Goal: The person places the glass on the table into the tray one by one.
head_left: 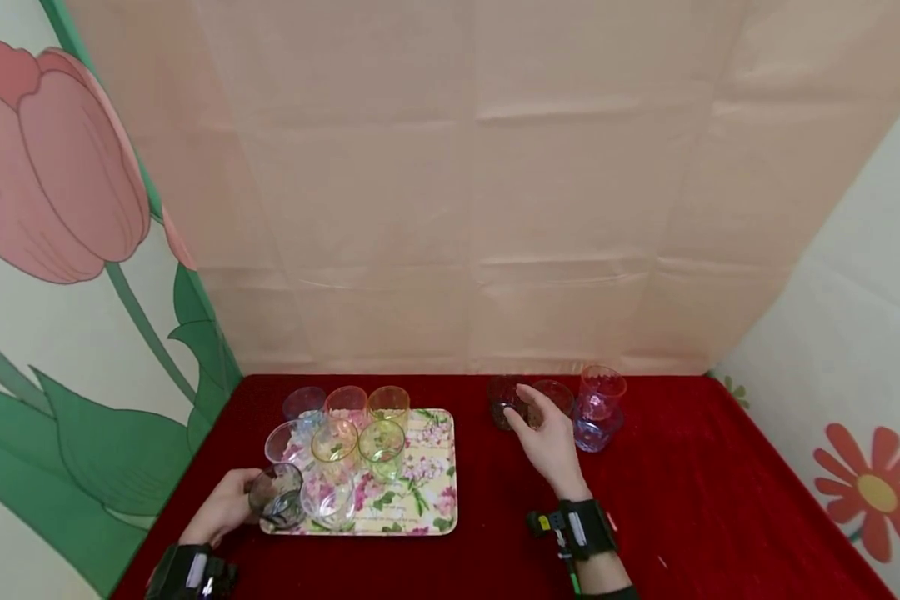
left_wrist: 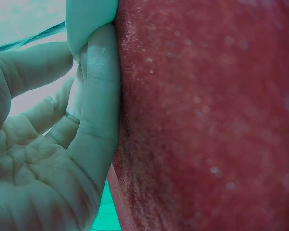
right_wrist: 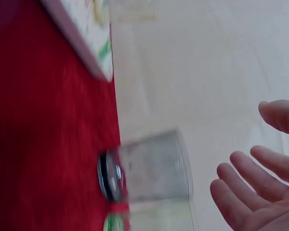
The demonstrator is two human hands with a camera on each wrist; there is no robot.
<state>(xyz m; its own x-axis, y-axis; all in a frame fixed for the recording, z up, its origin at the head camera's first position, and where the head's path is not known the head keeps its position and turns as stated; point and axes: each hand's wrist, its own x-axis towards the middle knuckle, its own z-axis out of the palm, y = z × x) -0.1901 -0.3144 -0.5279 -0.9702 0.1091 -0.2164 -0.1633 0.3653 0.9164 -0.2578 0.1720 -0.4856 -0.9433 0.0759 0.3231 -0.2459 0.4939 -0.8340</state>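
At the front left corner of the table (head_left: 667, 500), covered in red cloth, the left hand (head_left: 223, 506) curled its fingers round a grey glass (head_left: 277, 497), which sat tilted at the front left corner of the floral tray (head_left: 427, 475); the left wrist view showed the fingers (left_wrist: 98, 96) bent beside the red cloth, the glass itself hardly readable there. Just right of the grey glass, a clear glass (head_left: 330, 497) stood on the tray's front edge. Behind these came a pale pink glass (head_left: 287, 442), an amber glass (head_left: 334, 440) and a green glass (head_left: 382, 448), and along the tray's back edge a blue glass (head_left: 304, 403), a pink glass (head_left: 346, 403) and a yellow glass (head_left: 388, 403). Further right, off the tray and near the table's back edge, the right hand (head_left: 543, 442) lay released, fingers relaxed and spread, grasping nothing, its fingertips just beside a dark brown glass (head_left: 504, 402). The right wrist view showed those fingers (right_wrist: 241, 192) apart from a blurred glass. A second brownish glass (head_left: 558, 395) stood behind the hand, and to its right a pink glass stacked in a blue one (head_left: 598, 408).
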